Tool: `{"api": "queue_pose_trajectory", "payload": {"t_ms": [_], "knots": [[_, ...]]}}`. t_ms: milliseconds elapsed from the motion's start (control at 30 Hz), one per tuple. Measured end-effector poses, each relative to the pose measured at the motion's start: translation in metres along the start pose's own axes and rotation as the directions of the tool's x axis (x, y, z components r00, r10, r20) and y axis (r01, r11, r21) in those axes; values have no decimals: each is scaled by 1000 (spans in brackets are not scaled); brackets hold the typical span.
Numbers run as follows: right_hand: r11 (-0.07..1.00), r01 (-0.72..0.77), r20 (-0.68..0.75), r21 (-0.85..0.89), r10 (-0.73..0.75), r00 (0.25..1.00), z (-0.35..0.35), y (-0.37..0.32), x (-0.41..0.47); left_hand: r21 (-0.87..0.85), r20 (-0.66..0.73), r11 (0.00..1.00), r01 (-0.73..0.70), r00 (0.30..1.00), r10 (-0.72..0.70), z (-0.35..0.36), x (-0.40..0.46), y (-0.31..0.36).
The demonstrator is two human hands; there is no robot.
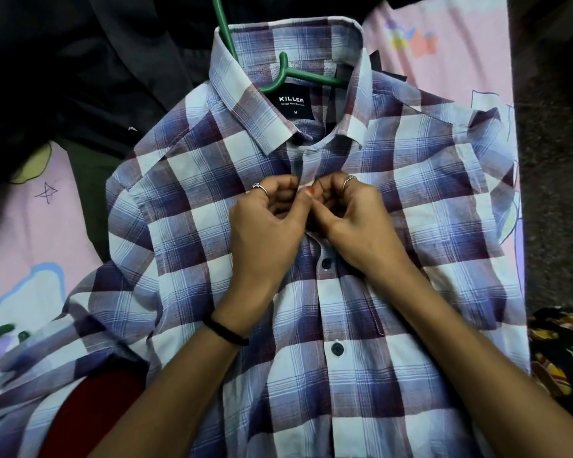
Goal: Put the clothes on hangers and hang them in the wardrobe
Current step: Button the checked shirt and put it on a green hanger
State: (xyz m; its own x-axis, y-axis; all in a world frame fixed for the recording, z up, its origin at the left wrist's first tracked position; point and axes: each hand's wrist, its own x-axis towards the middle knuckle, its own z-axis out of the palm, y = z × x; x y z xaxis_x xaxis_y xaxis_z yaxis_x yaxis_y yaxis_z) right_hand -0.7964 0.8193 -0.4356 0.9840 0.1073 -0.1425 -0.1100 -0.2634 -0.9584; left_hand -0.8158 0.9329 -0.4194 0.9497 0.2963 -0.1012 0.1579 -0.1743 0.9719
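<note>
A blue, white and maroon plaid shirt (411, 200) lies flat, front up, on a pink bedsheet. A green plastic hanger (298, 74) sits inside its collar, with the hook reaching out past the top. My left hand (265, 223) and my right hand (348, 213) meet at the button placket just below the collar. Both pinch the fabric edges there with curled fingers. Two dark buttons lower down the placket are fastened.
A pile of dark clothes (80, 67) lies at the upper left, partly under the shirt. The pink printed bedsheet (30, 233) shows at left and upper right. A black patterned cloth (563, 352) sits at the right edge, and something red (90, 408) at the lower left.
</note>
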Motion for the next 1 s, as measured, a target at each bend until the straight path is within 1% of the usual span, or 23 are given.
{"api": "queue_pose_trajectory", "payload": {"t_ms": [67,167,267,367,467,567,667,767,1000], "knots": [[997,52,-19,-56,-53,998,2,1,-2,-28,-17,999,43,999,-44,0,3,-3],[985,109,-21,-135,-113,993,3,1,-4,-120,-9,986,118,993,-120,0,6,-7],[984,114,-5,-136,-115,993,3,-1,-4,-217,11,962,167,986,-169,0,7,-8],[999,38,2,-7,-38,999,3,-1,-3,-258,29,949,182,983,-181,-1,8,-7],[986,-50,28,157,46,999,2,-4,-1,-281,44,944,175,985,-169,-1,8,-7],[967,-95,55,237,84,995,0,-8,1,-296,55,939,173,985,-164,0,9,-8],[954,-141,91,263,121,988,-4,-9,3,-304,69,939,161,987,-147,0,10,-11],[956,-164,123,242,137,983,-5,-9,5,-309,76,939,149,988,-132,0,12,-16],[949,-242,119,202,221,968,-4,-7,15,-217,89,970,107,992,-90,-1,16,-29]]}}
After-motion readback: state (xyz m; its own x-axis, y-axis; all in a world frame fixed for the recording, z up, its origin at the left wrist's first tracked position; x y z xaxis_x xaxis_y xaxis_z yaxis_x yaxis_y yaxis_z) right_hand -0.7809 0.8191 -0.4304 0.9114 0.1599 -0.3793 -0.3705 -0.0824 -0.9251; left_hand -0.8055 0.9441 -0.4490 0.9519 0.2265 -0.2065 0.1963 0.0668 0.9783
